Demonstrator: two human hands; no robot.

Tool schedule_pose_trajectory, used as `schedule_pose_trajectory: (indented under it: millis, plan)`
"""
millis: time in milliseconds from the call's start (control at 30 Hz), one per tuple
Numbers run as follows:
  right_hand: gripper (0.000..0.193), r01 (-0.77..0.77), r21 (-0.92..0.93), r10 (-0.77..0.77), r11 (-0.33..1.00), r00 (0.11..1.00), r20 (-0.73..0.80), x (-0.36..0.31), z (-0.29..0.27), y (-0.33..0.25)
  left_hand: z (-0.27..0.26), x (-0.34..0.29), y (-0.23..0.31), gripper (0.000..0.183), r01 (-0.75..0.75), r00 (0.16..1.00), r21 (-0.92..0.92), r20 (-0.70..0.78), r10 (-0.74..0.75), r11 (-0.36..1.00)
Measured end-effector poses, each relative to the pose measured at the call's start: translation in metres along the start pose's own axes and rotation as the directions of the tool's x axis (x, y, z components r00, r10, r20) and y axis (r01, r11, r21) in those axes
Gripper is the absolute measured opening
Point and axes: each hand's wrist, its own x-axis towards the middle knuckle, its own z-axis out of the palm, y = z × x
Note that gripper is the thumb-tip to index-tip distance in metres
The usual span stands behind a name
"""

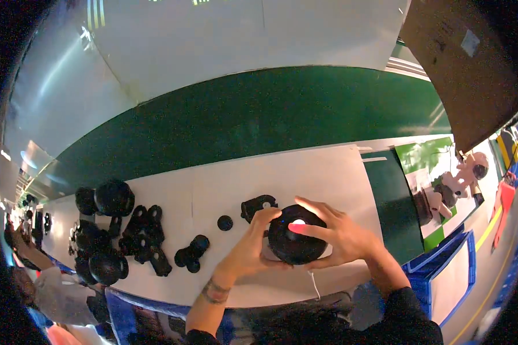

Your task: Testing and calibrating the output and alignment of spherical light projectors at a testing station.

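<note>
A round black dome-shaped part [298,246] sits between my two hands, with a bright white and red-pink spot at its middle. My left hand [248,244] is closed round its left side. From the right, my right hand [345,236] grips it, the thumb laid across the top near the bright spot. A thin white cord [314,286] shows below it at the table's near edge. Just behind my left fingers lies a black bracket-like part [256,205]. To their left is a small black disc [225,223]. The underside of the held part is hidden.
Several black round housings [114,198] and black arm-shaped parts [144,233] are heaped on the left of the white table [213,192]. Small black parts [193,253] lie nearer. A white jointed device [457,178] and blue crates [443,282] are at right. Another person's sleeve [63,293] shows lower left.
</note>
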Motion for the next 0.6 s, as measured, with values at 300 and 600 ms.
schedule_pose_trajectory:
  millis: [300,600]
  plan:
    - [0.089,0.001,0.014,-0.001,1.000,1.000,-0.016,-0.002,0.002,0.001,-0.002,0.002,0.005,0.108,-0.004,1.000,0.071,0.012,0.003,0.997]
    - [0.086,0.000,0.011,0.000,1.000,1.000,-0.018,-0.004,0.001,0.001,-0.014,0.020,0.018,0.108,-0.006,0.984,0.246,0.173,-0.038,0.969]
